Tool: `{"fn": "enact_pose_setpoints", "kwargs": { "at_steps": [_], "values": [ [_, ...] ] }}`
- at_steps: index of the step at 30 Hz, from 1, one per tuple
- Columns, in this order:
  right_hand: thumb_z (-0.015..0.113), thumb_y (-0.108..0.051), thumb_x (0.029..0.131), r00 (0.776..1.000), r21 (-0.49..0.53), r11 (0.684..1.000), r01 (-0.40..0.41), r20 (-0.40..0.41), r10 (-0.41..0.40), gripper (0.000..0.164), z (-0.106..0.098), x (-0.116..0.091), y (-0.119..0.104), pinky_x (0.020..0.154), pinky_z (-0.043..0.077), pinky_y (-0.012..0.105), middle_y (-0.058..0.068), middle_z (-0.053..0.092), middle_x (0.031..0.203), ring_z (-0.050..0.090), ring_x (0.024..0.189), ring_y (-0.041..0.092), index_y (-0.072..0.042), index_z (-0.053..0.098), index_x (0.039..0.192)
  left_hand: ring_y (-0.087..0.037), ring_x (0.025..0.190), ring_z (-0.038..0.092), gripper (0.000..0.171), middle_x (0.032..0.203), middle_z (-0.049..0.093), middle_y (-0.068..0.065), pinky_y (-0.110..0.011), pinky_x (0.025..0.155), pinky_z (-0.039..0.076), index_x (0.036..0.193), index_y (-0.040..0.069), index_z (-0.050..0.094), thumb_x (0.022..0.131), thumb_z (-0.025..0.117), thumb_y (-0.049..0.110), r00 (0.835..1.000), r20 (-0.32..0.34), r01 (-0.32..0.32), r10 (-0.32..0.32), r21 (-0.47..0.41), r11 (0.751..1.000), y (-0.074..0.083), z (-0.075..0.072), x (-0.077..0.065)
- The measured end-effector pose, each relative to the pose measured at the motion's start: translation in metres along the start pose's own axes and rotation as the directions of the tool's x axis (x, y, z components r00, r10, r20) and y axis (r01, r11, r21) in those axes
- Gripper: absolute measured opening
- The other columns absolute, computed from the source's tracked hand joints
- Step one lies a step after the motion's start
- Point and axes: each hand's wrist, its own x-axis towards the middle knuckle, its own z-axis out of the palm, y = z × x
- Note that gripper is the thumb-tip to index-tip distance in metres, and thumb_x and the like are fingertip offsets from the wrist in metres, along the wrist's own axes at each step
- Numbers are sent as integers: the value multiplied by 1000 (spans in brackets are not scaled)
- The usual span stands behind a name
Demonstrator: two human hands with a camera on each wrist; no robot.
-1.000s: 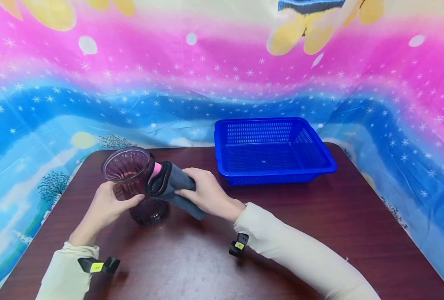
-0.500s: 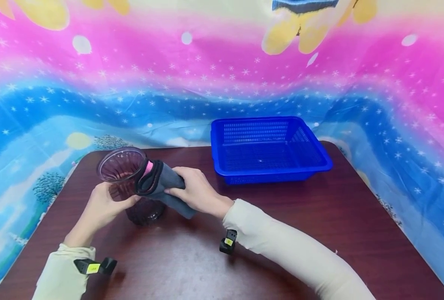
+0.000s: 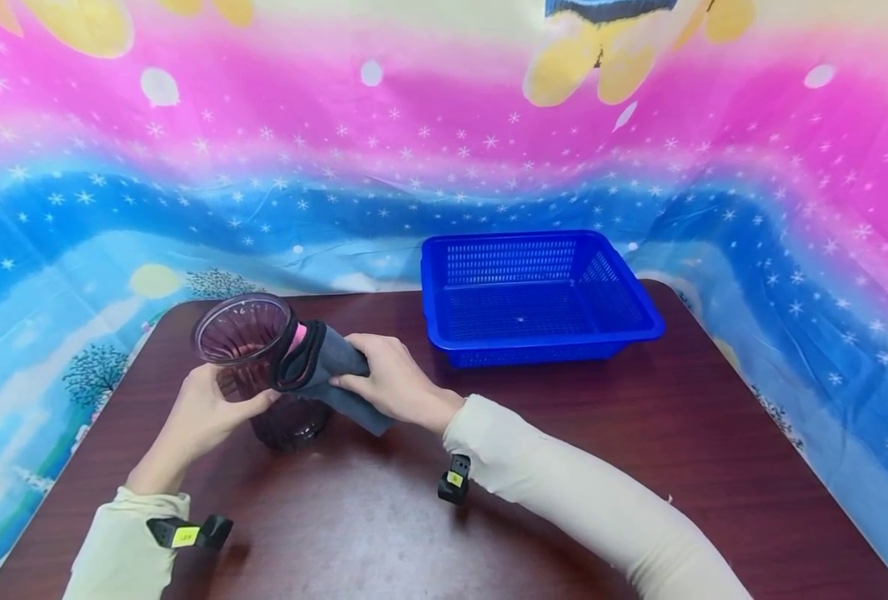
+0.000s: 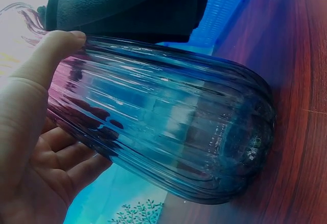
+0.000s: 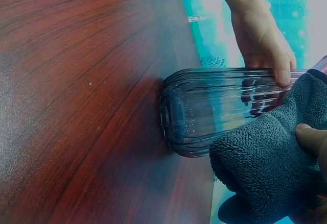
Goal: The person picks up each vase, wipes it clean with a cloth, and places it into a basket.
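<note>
A purple-tinted ribbed glass vase (image 3: 243,333) with a flared rim stands tilted slightly left on the table. My left hand (image 3: 207,410) grips its narrow neck, thumb in front and fingers behind, as the left wrist view shows through the glass (image 4: 168,112). In my right hand (image 3: 394,375) is a folded dark grey cloth (image 3: 338,358) with black edging and a pink patch. The cloth lies against the right side of the vase, just under the rim. In the right wrist view the fuzzy cloth (image 5: 271,147) covers part of the vase's side, and my right thumb presses on it.
A blue plastic basket (image 3: 541,342) with perforated walls stands at the back right of the dark wood table (image 3: 564,442). Behind the table hangs a pink and blue printed backdrop (image 3: 338,150). A camera is strapped to each wrist.
The whole view has shifted slightly, so vase, hands and basket appear a little further left. The cloth stays against the vase, and both hands keep their holds.
</note>
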Motion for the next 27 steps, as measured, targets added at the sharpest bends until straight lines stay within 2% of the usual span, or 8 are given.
{"fn": "enact_pose_setpoints", "kwargs": {
  "at_steps": [11, 27],
  "values": [
    [78, -29, 90, 999, -18, 1000, 6, 34, -6, 26, 5, 1, 3, 72, 45, 21, -3, 70, 93, 60, 80, 10, -14, 69, 110, 19, 87, 53, 49, 108, 74, -21, -6, 77, 45, 124, 1, 63, 81, 82, 15, 1000, -1, 20, -20, 21, 1000, 0, 0, 0],
    [78, -28, 89, 997, -106, 994, 25, 78, -17, 29, 16, 3, 12, 74, 45, 22, -5, 71, 98, 59, 82, 8, -16, 69, 114, 21, 89, 49, 50, 115, 73, -22, -6, 77, 44, 126, 2, 64, 83, 82, 21, 999, -13, 36, -36, 27, 999, -1, 3, 0]
  ]
}}
